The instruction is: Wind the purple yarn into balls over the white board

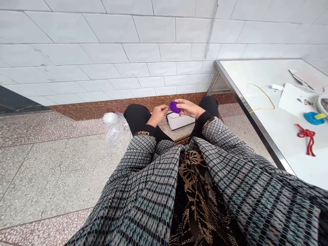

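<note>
White glazed wall tiles [128, 51] rise ahead of you above a band of brown marble skirting [123, 104], and a speckled grey terrazzo floor [51, 171] extends below them. You are seated, with your black-trousered knees [135, 116] forward. Your left hand [160, 114] is partly closed, its fingertips [166, 110] meeting the left side of a small, round ball of purple cord [175, 107]. Your right hand [187, 108] is curved around the ball's right side, with its fingers pressed against the cord. The ball is held between both hands, above a white rectangular box with a dark edge [179, 122] between your knees. A crumpled clear plastic bag [114, 128] lies on the floor to your left. To your right, a white-topped table with a steel edge [246, 102] carries a loose yellow cord [266, 97], a knotted red cord [306, 138], a round blue plastic piece [313, 118] and a white sheet [294, 99]. Current state: the purple cord is wound compactly, with no free end visible; the red cord is knotted; the yellow cord is unknotted.
</note>
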`<move>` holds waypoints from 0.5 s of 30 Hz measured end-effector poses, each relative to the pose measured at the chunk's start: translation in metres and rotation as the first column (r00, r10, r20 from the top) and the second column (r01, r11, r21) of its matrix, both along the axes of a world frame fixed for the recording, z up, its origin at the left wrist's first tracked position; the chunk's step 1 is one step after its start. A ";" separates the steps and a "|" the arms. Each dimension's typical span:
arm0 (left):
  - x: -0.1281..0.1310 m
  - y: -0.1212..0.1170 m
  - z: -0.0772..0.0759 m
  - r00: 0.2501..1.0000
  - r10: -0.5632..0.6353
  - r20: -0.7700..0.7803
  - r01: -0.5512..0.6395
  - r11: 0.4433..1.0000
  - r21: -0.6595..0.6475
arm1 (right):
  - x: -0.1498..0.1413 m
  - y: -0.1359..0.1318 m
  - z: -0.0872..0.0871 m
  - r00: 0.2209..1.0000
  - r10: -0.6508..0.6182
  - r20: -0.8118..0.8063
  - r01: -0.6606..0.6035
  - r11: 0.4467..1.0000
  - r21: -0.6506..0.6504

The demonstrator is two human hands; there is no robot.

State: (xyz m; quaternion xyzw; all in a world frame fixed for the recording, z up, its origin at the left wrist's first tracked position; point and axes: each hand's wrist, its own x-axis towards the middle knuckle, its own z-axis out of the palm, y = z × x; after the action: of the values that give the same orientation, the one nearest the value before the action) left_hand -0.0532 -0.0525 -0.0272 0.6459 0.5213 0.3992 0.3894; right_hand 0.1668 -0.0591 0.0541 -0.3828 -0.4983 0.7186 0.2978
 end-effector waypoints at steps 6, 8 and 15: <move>0.022 -0.022 -0.028 0.964 -0.252 -0.090 0.252 0.968 -0.010 | -0.010 -0.005 0.002 0.915 -0.404 0.002 0.403 0.913 -0.056; 0.023 -0.026 -0.034 0.931 -0.330 -0.159 0.331 0.943 -0.019 | -0.011 -0.006 0.001 0.889 -0.457 -0.006 0.453 0.882 -0.135; 0.005 -0.013 -0.050 0.907 -0.304 -0.291 0.275 0.952 -0.139 | -0.001 -0.004 0.011 0.918 -0.394 0.039 0.396 0.918 -0.039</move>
State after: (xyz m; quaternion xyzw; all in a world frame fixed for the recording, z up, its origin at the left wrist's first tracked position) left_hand -0.0485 -0.0655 -0.0769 0.7514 0.4924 0.2060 0.3880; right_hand 0.1661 -0.0632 0.0655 -0.4929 -0.3987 0.6492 0.4203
